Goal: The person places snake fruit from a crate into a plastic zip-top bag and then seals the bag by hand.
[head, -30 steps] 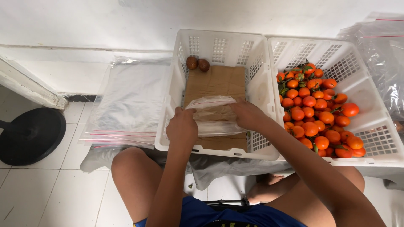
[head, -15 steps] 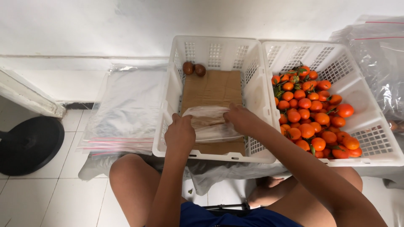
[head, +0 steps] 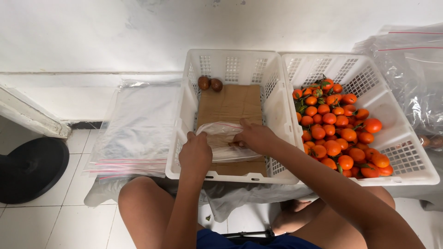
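Observation:
Both hands hold a clear plastic zip bag (head: 223, 140) inside the left white crate (head: 182, 133), low over its cardboard liner (head: 233, 102). My left hand (head: 195, 154) grips the bag's left edge at the crate's near wall. My right hand (head: 253, 136) pinches the bag's right side near its pink seal strip. Two brown fruits (head: 210, 83) lie in the crate's far corner. The right white crate (head: 406, 143) beside it holds several orange tangerines (head: 339, 127) with some green leaves.
A stack of flat clear zip bags (head: 138, 131) lies left of the crates. More clear bags (head: 410, 60) pile at the right. A black round base (head: 30, 168) sits on the tiled floor at far left. A white wall runs behind.
The bag has come down slightly toward the near end of the left crate, with both hands staying on it. The view has shifted a little.

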